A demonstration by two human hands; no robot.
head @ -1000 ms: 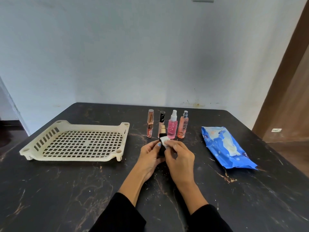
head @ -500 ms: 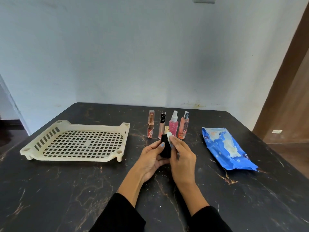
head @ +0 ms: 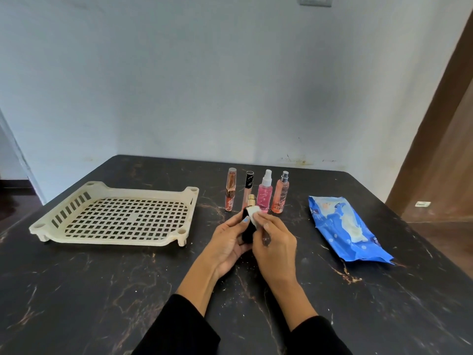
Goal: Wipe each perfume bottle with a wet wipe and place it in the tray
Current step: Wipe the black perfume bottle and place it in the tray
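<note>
My left hand [head: 227, 245] grips a small black perfume bottle [head: 247, 228] with a gold cap, held upright above the table's middle. My right hand [head: 275, 243] presses a folded white wet wipe [head: 254, 212] against the bottle's upper right side. Behind the hands stands a row of bottles: a slim orange one [head: 230, 189], a black-capped tube [head: 248, 187], a pink spray bottle [head: 265, 194] and a peach spray bottle [head: 280, 193]. The cream perforated tray [head: 55, 222] sits to the left with nothing in it.
A blue wet-wipe pack [head: 345, 230] lies on the right of the dark marble table [head: 102, 290]. A pale wall closes the back edge. A brown door frame [head: 435, 124] rises at far right.
The wipe has slid from the bottle's top down its side and back up near the neck. The bottle has tilted slightly in my left hand. The row of bottles and the tray stayed put.
</note>
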